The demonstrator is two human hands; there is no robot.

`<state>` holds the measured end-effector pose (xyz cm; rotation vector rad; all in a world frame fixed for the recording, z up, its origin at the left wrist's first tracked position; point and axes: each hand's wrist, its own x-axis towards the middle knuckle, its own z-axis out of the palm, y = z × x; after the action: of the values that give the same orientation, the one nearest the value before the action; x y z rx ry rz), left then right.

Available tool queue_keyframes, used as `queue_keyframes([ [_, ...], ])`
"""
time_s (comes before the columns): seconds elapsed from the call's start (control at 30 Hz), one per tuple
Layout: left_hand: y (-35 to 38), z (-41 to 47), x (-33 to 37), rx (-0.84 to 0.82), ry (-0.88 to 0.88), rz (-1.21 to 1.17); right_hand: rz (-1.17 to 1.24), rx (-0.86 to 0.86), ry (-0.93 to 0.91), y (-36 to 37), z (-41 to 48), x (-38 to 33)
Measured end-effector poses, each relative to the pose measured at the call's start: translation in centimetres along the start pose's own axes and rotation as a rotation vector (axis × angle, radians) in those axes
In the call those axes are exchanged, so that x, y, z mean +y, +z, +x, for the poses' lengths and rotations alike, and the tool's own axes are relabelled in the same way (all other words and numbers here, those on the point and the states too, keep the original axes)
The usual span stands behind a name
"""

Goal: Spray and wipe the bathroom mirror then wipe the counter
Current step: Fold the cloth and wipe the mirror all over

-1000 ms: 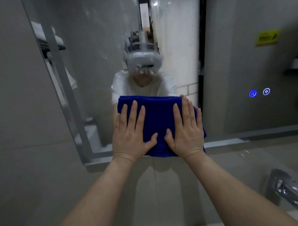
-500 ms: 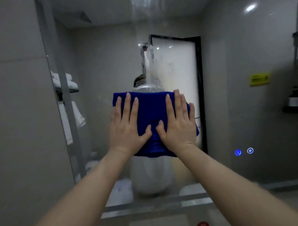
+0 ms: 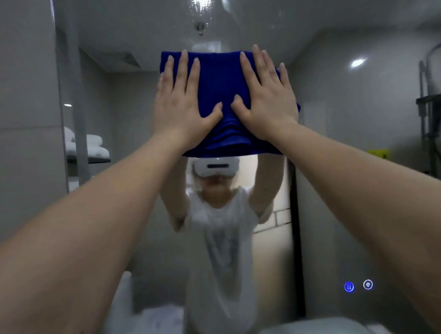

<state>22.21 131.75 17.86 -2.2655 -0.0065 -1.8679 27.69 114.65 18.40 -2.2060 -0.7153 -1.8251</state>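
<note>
A folded blue cloth (image 3: 220,92) lies flat against the bathroom mirror (image 3: 337,112), high up near its top. My left hand (image 3: 181,105) presses on the cloth's left half with straight, spread fingers. My right hand (image 3: 267,100) presses on the right half the same way, thumbs nearly meeting in the middle. Both arms reach up and forward. Wet streaks and droplets show on the glass above the cloth. The counter is out of view.
The mirror's left edge (image 3: 59,97) meets a grey tiled wall. Two lit touch buttons (image 3: 358,285) glow at the mirror's lower right. A person in a white shirt and headset is reflected below the cloth. A pale rounded object (image 3: 312,329) sits at the bottom right.
Both hands have slid the cloth upward along the mirror, from its bottom edge to near its top. The view has tilted up with them; the faucet and counter have dropped out of sight.
</note>
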Motion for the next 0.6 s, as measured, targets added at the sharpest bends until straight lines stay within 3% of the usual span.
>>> queue_keyframes([
  [0.33, 0.1, 0.4, 0.2, 0.026, -0.028, 0.027, -0.025, 0.019, 0.013, 0.2, 0.4, 0.0],
  [0.6, 0.8, -4.9, 1.2, -0.041, -0.045, 0.046, -0.047, -0.038, -0.009, 0.9, -4.5, -0.8],
])
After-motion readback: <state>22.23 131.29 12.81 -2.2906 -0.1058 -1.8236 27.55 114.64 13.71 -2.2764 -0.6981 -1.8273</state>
